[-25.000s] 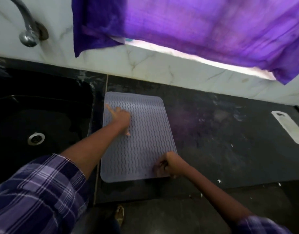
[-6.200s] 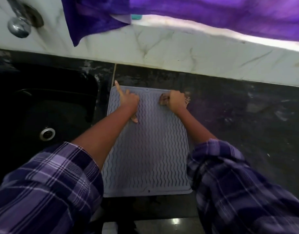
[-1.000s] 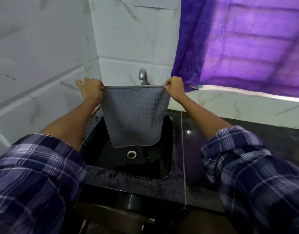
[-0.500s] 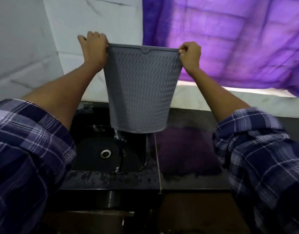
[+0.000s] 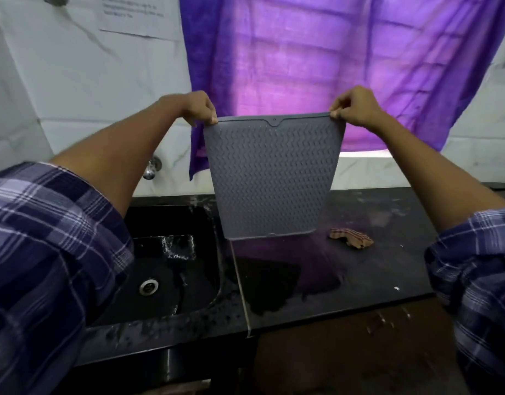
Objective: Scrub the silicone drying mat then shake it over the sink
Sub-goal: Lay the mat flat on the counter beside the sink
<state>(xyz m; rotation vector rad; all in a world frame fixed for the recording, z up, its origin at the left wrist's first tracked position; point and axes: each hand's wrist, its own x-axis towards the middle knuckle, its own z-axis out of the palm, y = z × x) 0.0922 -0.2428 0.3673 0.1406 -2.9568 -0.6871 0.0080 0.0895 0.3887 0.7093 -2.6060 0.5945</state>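
The grey silicone drying mat (image 5: 271, 178) hangs upright in the air, its bumpy underside facing me. My left hand (image 5: 198, 108) pinches its top left corner and my right hand (image 5: 355, 106) pinches its top right corner. The mat's lower edge hovers just right of the seam between the black sink (image 5: 165, 223) and the counter, above the dark counter (image 5: 359, 269). The sink lies down to the left, its drain (image 5: 148, 286) showing. A small checked scrub cloth (image 5: 351, 238) lies on the counter to the right of the mat.
A tap (image 5: 151, 169) sticks out of the marble wall behind the sink. A purple curtain (image 5: 331, 67) hangs behind the mat. A wet patch (image 5: 274, 280) darkens the counter below the mat. The counter's front edge runs along the bottom.
Over the last second the mat, held by both top corners, has swung from above the sink rightward to above the counter. Earlier it lay flat on the counter being scrubbed.
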